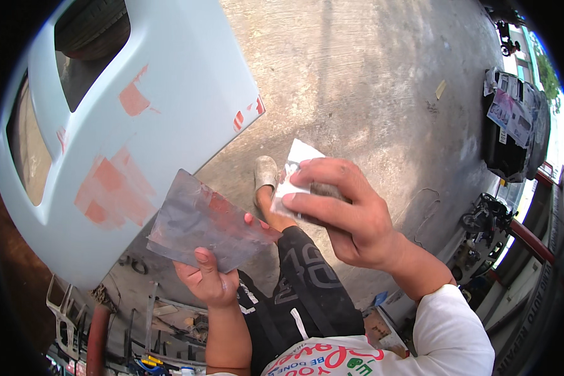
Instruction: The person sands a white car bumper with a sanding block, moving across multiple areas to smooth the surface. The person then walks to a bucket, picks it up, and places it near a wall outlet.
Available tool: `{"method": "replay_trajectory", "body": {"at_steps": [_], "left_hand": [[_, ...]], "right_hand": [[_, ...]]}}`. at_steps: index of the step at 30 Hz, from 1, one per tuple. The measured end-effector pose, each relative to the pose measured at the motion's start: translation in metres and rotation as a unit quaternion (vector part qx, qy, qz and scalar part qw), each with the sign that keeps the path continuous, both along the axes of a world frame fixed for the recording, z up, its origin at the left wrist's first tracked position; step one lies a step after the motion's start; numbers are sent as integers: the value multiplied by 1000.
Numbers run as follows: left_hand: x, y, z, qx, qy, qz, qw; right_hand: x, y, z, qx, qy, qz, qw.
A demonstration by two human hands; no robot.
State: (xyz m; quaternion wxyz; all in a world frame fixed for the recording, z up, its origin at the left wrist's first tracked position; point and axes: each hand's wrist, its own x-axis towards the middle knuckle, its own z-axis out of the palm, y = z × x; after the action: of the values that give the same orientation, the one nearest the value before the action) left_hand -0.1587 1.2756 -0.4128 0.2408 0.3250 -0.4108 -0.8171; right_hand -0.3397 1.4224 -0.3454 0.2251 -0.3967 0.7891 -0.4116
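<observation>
My left hand (211, 281) is closed on a thin grey putty board (191, 219), thumb on top and fingertips showing at its far edge. Reddish putty is smeared over the board's upper right side. To the right, my right hand (357, 216) pinches a flat white putty spreader (302, 152) between thumb and fingers. The spreader is held up, apart from the board. Left of both hands is a pale blue-white car bumper (188, 69) with reddish putty patches (113, 188) on its surface and more at its corner. The board overlaps the bumper's lower right edge in view.
A concrete floor (357, 81) stretches ahead and right. A dark car partly covered with paper (514, 119) stands at the far right, with a motorcycle (485, 216) nearer. Metal racks and a red post (98, 338) are at the lower left. My shoe (265, 172) shows below the spreader.
</observation>
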Motion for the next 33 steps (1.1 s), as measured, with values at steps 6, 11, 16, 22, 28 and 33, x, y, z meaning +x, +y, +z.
{"method": "replay_trajectory", "body": {"at_steps": [6, 11, 16, 22, 28, 33], "left_hand": [[-10, 15, 27, 91, 22, 28, 995], [-4, 4, 8, -4, -26, -3, 1000], [-23, -13, 17, 27, 8, 35, 999], [-12, -21, 17, 76, 103, -11, 992], [-7, -29, 11, 77, 74, -51, 993], [-5, -35, 4, 50, 86, -75, 992]], "right_hand": [[31, 29, -7, 178, 58, 84, 979], [-17, 4, -34, 98, 152, -51, 982], [-48, -56, -25, 16, 195, -84, 977], [-21, -73, -11, 101, 165, -82, 978], [-19, -59, 10, 113, 55, -52, 991], [-46, -61, 7, 107, 31, -160, 981]]}}
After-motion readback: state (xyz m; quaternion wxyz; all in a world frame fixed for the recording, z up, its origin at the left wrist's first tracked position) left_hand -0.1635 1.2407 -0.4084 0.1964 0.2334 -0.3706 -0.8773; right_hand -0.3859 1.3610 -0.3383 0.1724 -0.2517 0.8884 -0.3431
